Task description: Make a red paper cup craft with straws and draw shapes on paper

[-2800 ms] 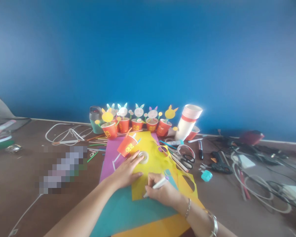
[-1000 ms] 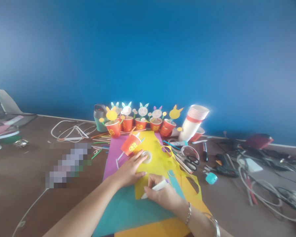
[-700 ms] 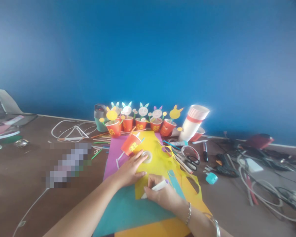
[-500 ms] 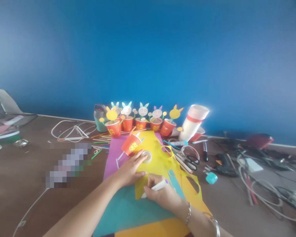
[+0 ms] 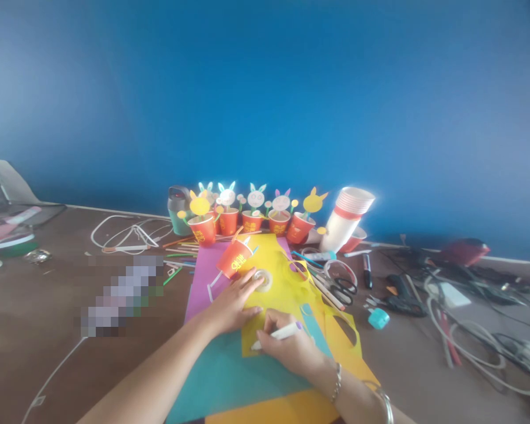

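Note:
My left hand (image 5: 231, 304) lies flat with fingers spread on a yellow paper sheet (image 5: 277, 294), its fingertips beside a small roll of clear tape (image 5: 262, 279). My right hand (image 5: 290, 345) is closed around a white marker (image 5: 276, 335) whose tip touches the yellow sheet near its lower left corner. Under the yellow sheet lie a purple sheet (image 5: 203, 280), a teal sheet (image 5: 221, 377) and an orange sheet (image 5: 282, 409). A red paper cup (image 5: 233, 259) lies tilted on the purple sheet just beyond my left hand.
A row of red cups with paper bunny heads (image 5: 251, 215) stands by the blue wall, next to a stack of paper cups (image 5: 347, 218). Scissors (image 5: 338, 288), a black marker (image 5: 367, 270), cables (image 5: 468, 318) and a teal object (image 5: 378, 318) lie to the right. White cords (image 5: 123, 235) lie left.
The marker tip has shifted slightly left along the yellow sheet. My left hand has stayed flat in place.

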